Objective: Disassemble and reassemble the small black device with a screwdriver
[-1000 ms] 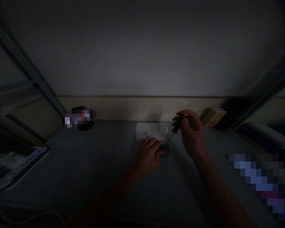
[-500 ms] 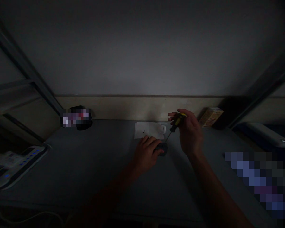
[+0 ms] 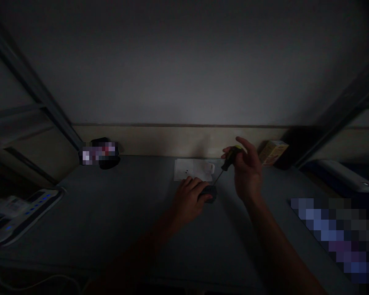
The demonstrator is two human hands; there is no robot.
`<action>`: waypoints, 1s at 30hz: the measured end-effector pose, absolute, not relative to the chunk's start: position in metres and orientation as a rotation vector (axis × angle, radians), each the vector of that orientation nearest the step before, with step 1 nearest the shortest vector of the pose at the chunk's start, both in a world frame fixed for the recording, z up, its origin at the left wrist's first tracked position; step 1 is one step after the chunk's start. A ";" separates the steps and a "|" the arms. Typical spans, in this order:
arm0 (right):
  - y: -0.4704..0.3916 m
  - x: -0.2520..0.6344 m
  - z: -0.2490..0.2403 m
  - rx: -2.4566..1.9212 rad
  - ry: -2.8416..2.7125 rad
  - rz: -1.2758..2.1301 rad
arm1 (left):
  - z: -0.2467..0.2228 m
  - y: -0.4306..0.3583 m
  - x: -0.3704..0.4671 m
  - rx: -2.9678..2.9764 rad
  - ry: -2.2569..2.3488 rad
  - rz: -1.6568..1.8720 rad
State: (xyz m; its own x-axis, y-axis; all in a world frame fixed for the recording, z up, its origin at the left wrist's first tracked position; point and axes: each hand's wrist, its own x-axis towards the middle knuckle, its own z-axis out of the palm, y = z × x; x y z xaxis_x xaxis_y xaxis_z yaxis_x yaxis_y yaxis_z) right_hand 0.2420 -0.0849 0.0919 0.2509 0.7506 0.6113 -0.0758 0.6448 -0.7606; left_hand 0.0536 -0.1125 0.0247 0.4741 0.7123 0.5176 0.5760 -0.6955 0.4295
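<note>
**Screwdriver [image 3: 226,164] slanted down to a small dark block [image 3: 213,193]**

The left hand [image 3: 188,199] rests on the tabletop [image 3: 110,217], its grip closed around the left side of the block: fingers over the far side, thumb along the near side. The block sits near the middle of the tabletop, its right part showing beyond the fingers.

The right hand [image 3: 248,174] is raised to the right of it. Its grip is drawn in on the screwdriver's dark handle, with one finger lifted away from it. The yellow handle end points up, and the thin shaft runs down leftward to the block's far right edge; it is too dim to tell whether the tip sits in anything.

Just beyond the left hand lies a white sheet [image 3: 198,168] bearing a few small dark specks. A yellowish box [image 3: 273,153] stands near the wall [image 3: 184,73], behind the right hand. Well to the left, a pale device [image 3: 44,207] shows blue lights.
</note>
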 end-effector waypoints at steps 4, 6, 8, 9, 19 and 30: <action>-0.081 0.241 0.090 -0.689 -1.173 0.629 | 0.025 -0.112 0.054 2.523 1.122 1.009; -0.080 0.242 0.088 -0.731 -1.141 0.522 | 0.025 -0.112 0.054 2.521 1.124 1.008; -0.079 0.243 0.087 -0.767 -1.112 0.443 | 0.025 -0.112 0.054 2.517 1.121 1.005; -0.079 0.244 0.087 -0.774 -1.099 0.436 | 0.025 -0.113 0.054 2.515 1.119 1.004; -0.083 0.241 0.089 -0.697 -1.137 0.630 | 0.025 -0.113 0.053 2.527 1.105 1.025; -0.082 0.242 0.088 -0.761 -1.145 0.584 | 0.025 -0.113 0.052 2.516 1.104 1.033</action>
